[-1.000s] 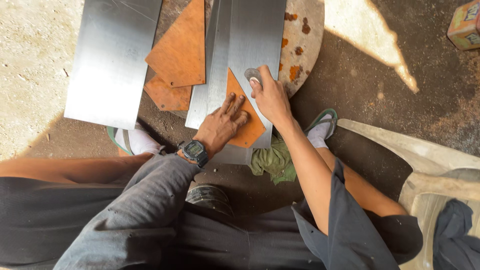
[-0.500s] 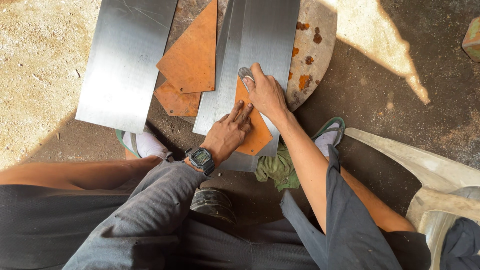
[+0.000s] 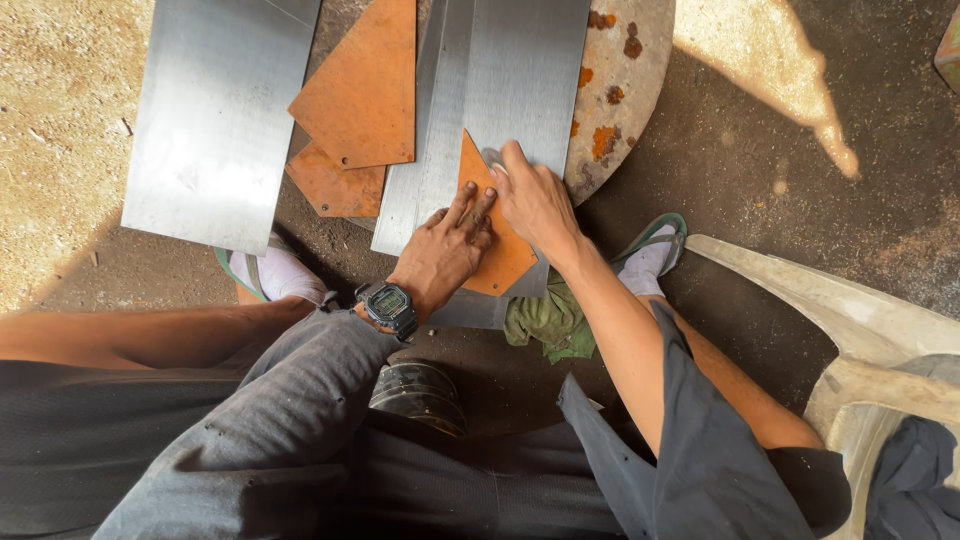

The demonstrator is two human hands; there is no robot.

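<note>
**Both hands on a rusty triangular template over steel sheet**

Right now the left hand (image 3: 445, 250) lies flat, fingers spread, on a rust-orange triangular plate (image 3: 497, 262), palm pressing it down; it grips nothing, it only bears on the plate's surface. A digital wristwatch (image 3: 389, 305) sits on that wrist, just above a grey sleeve (image 3: 290, 420).

The right hand (image 3: 535, 200) rests on the same plate's upper right edge, fingers curled together near the apex. Something small seems pinched at its fingertips, but it is too hidden to tell what, or how tightly the hand is closed.

The triangular plate lies on the near end of a long bright steel sheet (image 3: 520, 80), its point aimed away from the person, its base close to the sheet's near edge. That sheet lies across a round, rust-spotted metal disc (image 3: 625, 90), which shows past the sheet's right edge.

Left of this sheet two more rust-orange plates overlap: a larger triangular one (image 3: 360, 90) and a smaller one (image 3: 335, 185) partly beneath it. Further left lies a second bright steel sheet (image 3: 210, 110), on the sandy ground.

A green rag (image 3: 545, 320) is bunched just beside the near edge of the worked sheet. Feet in white socks and green sandals (image 3: 655, 255) stand on either side, and a pale plastic chair (image 3: 850, 330) is at the right.
</note>
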